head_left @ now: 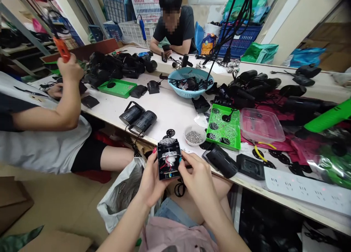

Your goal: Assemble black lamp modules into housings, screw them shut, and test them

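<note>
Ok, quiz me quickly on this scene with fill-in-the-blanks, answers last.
Inside the open black housing in the left hand, the wires are coloured ____.
The round basket is coloured ____.
The tray just right of the small bowl is coloured ____.
The co-worker's raised hand grips an ____ tool.
Missing words: red; blue; green; orange.

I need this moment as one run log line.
left hand: holds open casing; right hand: at casing's right edge; casing: red wires showing; bowl: metal bits inside; green tray: beside bowl
</note>
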### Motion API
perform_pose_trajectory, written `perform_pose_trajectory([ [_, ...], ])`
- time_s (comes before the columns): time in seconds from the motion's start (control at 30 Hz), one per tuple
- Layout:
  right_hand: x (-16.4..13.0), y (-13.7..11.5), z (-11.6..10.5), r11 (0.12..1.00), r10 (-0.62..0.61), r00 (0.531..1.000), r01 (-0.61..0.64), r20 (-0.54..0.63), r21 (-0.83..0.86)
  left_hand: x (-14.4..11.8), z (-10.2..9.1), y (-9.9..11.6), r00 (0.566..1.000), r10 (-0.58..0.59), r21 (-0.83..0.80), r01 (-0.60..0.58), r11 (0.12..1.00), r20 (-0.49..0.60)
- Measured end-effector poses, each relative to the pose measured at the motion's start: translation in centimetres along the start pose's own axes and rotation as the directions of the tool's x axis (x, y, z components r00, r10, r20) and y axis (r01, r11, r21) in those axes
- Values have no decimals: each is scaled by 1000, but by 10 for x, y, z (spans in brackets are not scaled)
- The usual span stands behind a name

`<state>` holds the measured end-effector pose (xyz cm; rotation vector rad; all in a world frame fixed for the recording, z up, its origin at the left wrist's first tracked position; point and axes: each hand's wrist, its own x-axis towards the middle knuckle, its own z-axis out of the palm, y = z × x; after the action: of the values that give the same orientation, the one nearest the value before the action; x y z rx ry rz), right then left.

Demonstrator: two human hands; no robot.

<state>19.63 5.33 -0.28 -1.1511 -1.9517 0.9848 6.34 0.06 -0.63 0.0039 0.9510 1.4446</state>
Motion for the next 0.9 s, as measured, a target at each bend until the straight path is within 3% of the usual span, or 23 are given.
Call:
perform_pose_trajectory([
  [0.3,-7,3,3,999,25,1000,-25,9,30,1,15,-11,959,68,15,-66,998,-274],
  [0.57,-8,8,3,1000,26,999,-26,-19,-1,2,20,-16,962,76,60,-62,996,-261],
  [0.9,-5,11,9,997,54,999,-54,-10,-60,8,11,-22,968,73,77,-56,995,-240],
])
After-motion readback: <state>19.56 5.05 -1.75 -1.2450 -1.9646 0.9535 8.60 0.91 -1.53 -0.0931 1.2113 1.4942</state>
